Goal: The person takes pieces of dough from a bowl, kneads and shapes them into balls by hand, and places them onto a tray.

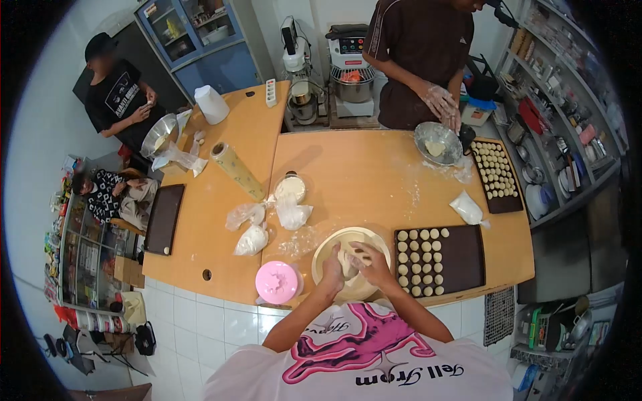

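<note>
A wide cream bowl (319, 248) stands at the table's front edge, right before me. Both my hands are over it, with a pale lump of dough (348, 262) between them. My left hand (332, 269) is curled against the dough's left side. From the right, my right hand (373, 262) grips it with bent, slightly spread fingers. Part of the dough is hidden behind the fingers. To the right of the bowl lies a dark baking tray (463, 257) with rows of small round dough balls (416, 257) on its left part.
Left of the bowl is a pink lidded container (276, 283). Bags of white powder (251, 239), a tub (291, 189) and a wrap roll (237, 172) stand behind. Across the table, a person works over a metal bowl (439, 142) near a full tray (496, 175). Two people are at left.
</note>
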### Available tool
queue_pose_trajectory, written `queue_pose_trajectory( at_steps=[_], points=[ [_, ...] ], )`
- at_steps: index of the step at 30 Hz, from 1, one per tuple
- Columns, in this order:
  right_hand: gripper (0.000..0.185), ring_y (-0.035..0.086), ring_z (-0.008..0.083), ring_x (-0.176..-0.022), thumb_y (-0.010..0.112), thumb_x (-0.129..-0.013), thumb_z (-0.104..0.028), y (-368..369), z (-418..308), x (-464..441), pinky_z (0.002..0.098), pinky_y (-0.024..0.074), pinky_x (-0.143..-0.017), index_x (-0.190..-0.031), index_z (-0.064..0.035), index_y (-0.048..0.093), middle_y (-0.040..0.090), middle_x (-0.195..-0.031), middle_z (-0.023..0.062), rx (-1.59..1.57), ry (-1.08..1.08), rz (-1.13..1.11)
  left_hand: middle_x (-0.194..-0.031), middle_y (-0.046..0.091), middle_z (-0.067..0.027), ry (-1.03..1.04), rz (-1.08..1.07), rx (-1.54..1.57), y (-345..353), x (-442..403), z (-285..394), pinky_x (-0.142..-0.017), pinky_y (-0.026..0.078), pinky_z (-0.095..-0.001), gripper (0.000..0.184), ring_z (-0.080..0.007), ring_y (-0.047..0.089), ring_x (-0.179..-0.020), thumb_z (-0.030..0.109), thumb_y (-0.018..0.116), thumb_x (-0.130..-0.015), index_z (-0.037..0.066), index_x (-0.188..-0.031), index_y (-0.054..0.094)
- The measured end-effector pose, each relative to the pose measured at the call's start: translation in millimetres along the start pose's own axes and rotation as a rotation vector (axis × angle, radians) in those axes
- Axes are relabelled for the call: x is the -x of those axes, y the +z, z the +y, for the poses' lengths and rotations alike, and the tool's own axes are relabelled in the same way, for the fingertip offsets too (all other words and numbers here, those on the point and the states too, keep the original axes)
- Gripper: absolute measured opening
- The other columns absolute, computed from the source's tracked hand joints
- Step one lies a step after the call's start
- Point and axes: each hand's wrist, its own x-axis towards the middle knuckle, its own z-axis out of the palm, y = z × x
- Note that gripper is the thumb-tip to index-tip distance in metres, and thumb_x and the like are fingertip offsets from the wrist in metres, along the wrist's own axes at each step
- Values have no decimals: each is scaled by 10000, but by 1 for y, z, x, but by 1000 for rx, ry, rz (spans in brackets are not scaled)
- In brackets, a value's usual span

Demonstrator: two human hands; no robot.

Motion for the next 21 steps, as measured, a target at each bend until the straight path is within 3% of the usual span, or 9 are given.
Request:
queue_pose_trajectory(
  at_steps=[1,4,6,10,12,14,16,19,21],
  points=[
    [552,578,278,-1082,657,-861,-378,1,0,0,377,488,-875,-1296,-63,529,590,-1224,139,-37,63,-36,-831,630,-101,97,129,-107,10,12,4,-665,512,-407,647,-209,628,-731,585,545,-863,-29,-1059,598],
    [645,591,254,-1057,679,-842,-430,2,-4,3,361,540,-769,-1324,-47,483,592,-1178,170,-135,301,-188,-813,619,-134,296,231,-379,37,48,23,-671,503,-375,673,-217,615,-718,555,588,-851,-103,-994,589],
    [700,607,243,-1023,686,-831,-461,-1,-12,2,336,564,-694,-1331,-26,459,589,-1151,186,-182,518,-335,-824,627,-133,241,194,-595,27,37,21,-691,499,-362,672,-235,613,-723,549,568,-868,-110,-999,588],
    [626,650,205,-812,661,-862,-436,-5,-14,12,292,563,-594,-1253,22,491,603,-1061,145,-364,476,-369,-885,648,-139,347,-32,-861,14,37,25,-747,491,-357,630,-270,617,-768,514,524,-909,-87,-1089,578],
    [573,648,174,-687,643,-882,-419,-11,-1,9,285,550,-564,-1201,39,510,614,-987,115,-386,533,-380,-873,649,-144,453,-33,-617,-17,-9,-18,-758,485,-360,586,-272,613,-775,494,500,-926,-48,-1135,573],
    [491,611,147,-586,626,-901,-393,-8,31,9,280,521,-518,-1122,37,541,609,-858,78,-335,493,-310,-867,648,-163,553,-86,-597,-27,-23,-31,-763,482,-363,565,-279,615,-789,485,487,-933,-24,-1166,567],
    [438,575,129,-511,615,-913,-375,-5,40,10,276,488,-476,-1056,35,566,592,-747,49,-262,461,-248,-867,645,-196,657,-190,-802,-22,-9,-20,-764,483,-368,563,-292,622,-811,486,485,-931,-13,-1181,558],
    [402,535,119,-455,605,-920,-363,-4,27,14,274,443,-427,-994,32,589,558,-635,26,-115,438,-186,-847,640,-214,608,-82,-1048,-5,24,2,-762,490,-372,573,-298,639,-816,484,503,-922,-31,-1168,555],
    [389,523,115,-442,597,-925,-357,-7,18,13,272,425,-409,-979,28,599,545,-602,22,-9,438,-172,-836,644,-218,449,-78,-1083,-6,25,9,-745,495,-376,582,-303,649,-818,490,520,-912,-42,-1143,564]
  ],
)
